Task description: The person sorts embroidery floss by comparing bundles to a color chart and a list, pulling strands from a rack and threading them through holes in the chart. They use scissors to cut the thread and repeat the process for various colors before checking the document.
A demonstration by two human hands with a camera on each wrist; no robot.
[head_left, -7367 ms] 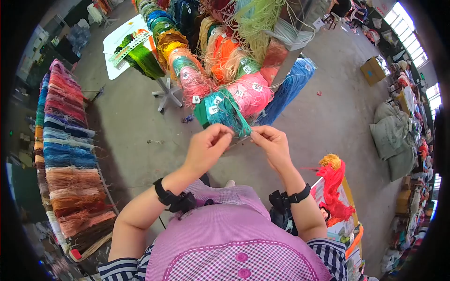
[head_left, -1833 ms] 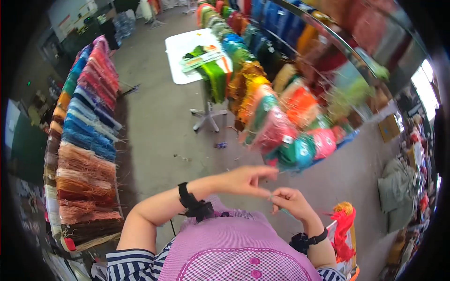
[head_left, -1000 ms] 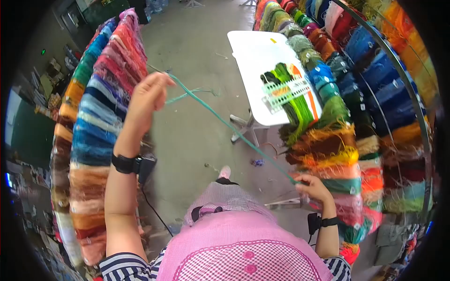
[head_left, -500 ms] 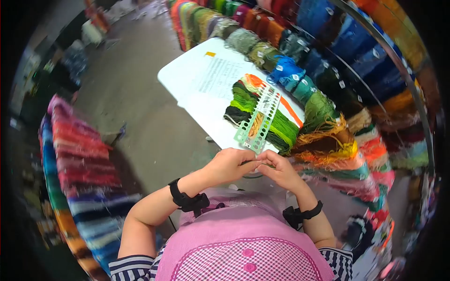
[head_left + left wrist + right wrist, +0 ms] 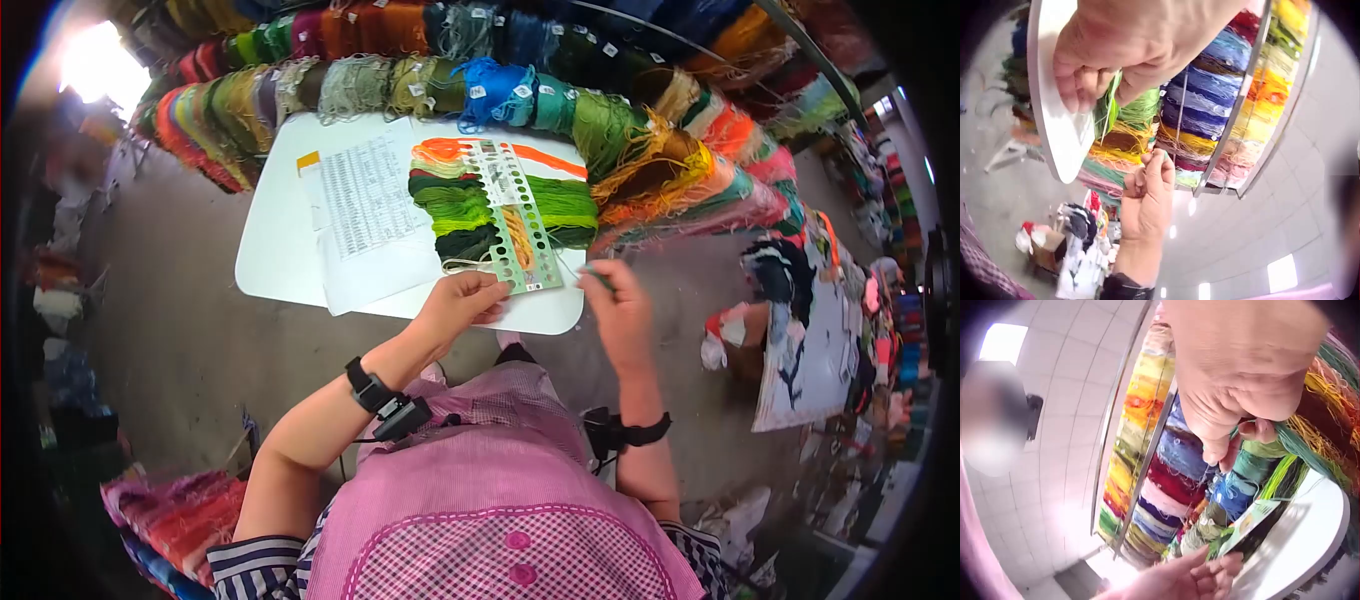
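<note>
A pale green thread card (image 5: 540, 262) with rows of holes lies on the white table (image 5: 275, 250), with green, black and orange yarn hanks (image 5: 460, 210) running through it. My left hand (image 5: 455, 312) pinches the card's near end between thumb and fingers. To the right of the card, just off the table's edge, my right hand (image 5: 618, 315) holds teal yarn (image 5: 1300, 447) in curled fingers. In the left wrist view a teal bit (image 5: 1165, 155) shows at the right fingertips. Part of the yarn is hidden inside that hand.
Printed sheets (image 5: 365, 200) lie left of the card. Behind the table runs a rack of coloured yarn hanks (image 5: 350, 85), curving round to the right with orange and brown hanks (image 5: 655, 185). A second table (image 5: 805, 360) with dark yarn stands at right.
Hands were at the rack's teal hank, then stretched a teal strand apart, then met at the table edge. Now the left hand is on the card and the right has drawn away rightward with yarn.
</note>
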